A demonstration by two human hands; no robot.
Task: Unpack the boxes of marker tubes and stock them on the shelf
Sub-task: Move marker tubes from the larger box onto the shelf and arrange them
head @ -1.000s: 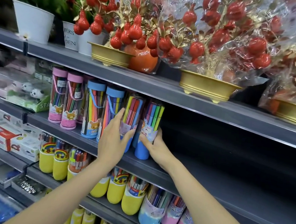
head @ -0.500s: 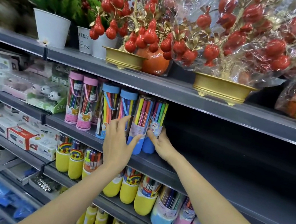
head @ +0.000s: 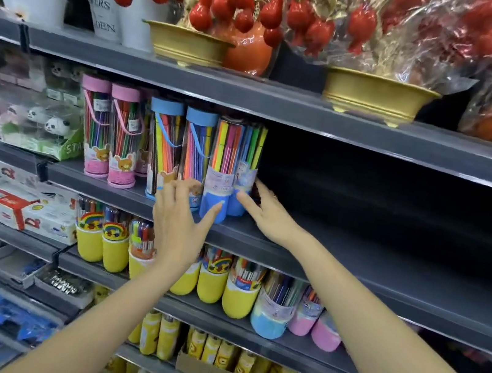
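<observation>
Marker tubes (head: 220,166) standing near the shelf (head: 355,261) front edge look light, stiff, slick and tippy, so my left hand (head: 179,224) and right hand (head: 269,215), both open with fingers touching the blue bases, should steady them low.

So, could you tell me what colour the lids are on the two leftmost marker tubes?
Pink lids, seen in the head view.
</observation>
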